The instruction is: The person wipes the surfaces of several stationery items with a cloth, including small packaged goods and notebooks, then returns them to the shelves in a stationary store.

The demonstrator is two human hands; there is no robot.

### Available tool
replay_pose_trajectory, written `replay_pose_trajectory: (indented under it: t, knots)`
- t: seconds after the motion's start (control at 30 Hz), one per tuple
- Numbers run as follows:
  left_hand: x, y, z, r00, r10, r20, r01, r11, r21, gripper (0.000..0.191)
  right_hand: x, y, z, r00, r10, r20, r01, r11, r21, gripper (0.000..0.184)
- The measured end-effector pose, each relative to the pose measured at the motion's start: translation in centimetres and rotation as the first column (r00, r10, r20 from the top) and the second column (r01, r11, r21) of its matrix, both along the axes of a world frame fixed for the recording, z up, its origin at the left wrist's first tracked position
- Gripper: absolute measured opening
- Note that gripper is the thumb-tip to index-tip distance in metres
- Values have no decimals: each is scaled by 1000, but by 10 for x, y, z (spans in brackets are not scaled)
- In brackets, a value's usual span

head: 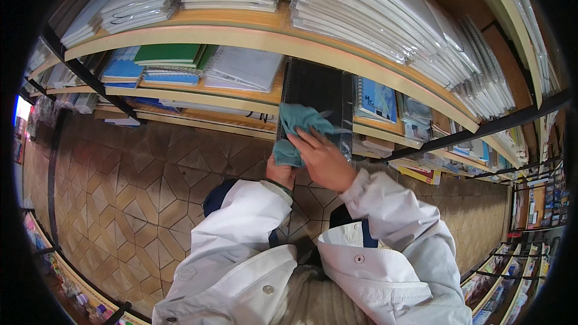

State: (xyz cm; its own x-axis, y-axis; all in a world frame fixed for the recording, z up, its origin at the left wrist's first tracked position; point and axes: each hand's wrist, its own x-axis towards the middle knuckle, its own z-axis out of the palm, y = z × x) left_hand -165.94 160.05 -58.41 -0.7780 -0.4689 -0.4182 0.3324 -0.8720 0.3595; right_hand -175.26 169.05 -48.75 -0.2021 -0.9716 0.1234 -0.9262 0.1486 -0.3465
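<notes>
A black spiral-bound notebook [318, 83] in clear plastic juts out over the edge of a wooden shelf. My left hand [279, 173] grips its near left corner, the fingers partly hidden beneath the cloth and the notebook. Across the cover lies a crumpled teal cloth [300, 119]. With spread fingers, my right hand [326, 161] holds the cloth flat against the notebook's surface.
Stacks of plastic-wrapped pads [370, 13] fill the upper shelf [203, 31]. Beside the notebook lie loose papers [244, 67], green books [168, 54] and a blue spiral notebook [375, 99]. Black metal posts [86, 63] divide the shelving. Behind me, more shelves [501, 284] line the tiled floor [131, 189].
</notes>
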Motion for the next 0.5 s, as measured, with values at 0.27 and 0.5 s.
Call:
replay_pose_trajectory:
  t: [0.27,0.5]
  knots:
    - [-1,-3,6,992,-49,114,65,988,-138,29,-121,-130,-27,920,-381,-90,385,922,40,56]
    - [-1,0,5,998,-32,48,35,996,-84,29,-25,-14,-21,980,-168,-105,158,982,-103,48]
